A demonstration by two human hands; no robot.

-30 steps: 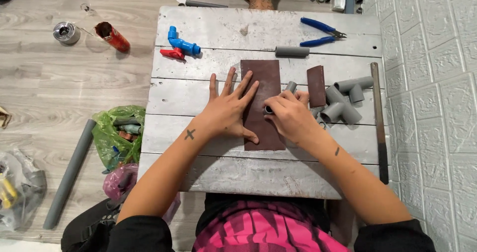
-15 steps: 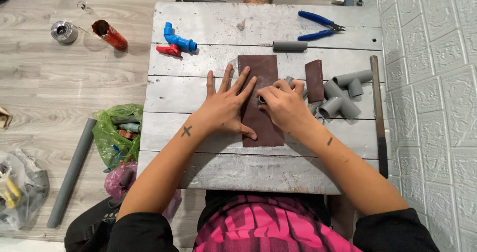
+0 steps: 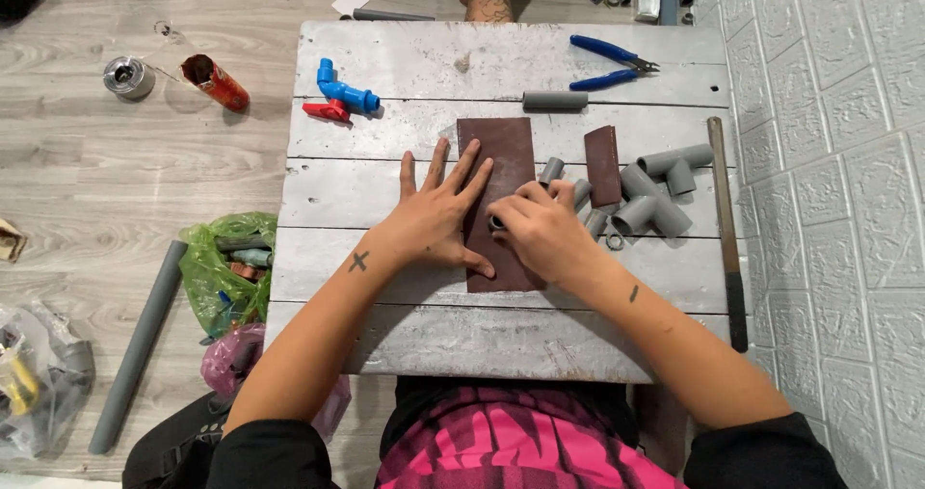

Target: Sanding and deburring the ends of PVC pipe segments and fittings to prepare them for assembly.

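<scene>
Brown abrasive sheet (image 3: 503, 161) lies flat on the grey plank table (image 3: 405, 65), at its centre. I see the left hand (image 3: 436, 217) spread, fingers splayed, pressing the sheet down. My view shows the right hand (image 3: 541, 231) curled tight around a small grey pipe piece (image 3: 497, 224), held against the sheet. Grey pipe fittings (image 3: 655, 195) sit just beside it.

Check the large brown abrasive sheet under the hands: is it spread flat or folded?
Spread flat. The brown sheet lies full-length on the grey table, pinned by the left hand; the right hand presses something small onto it.
</scene>
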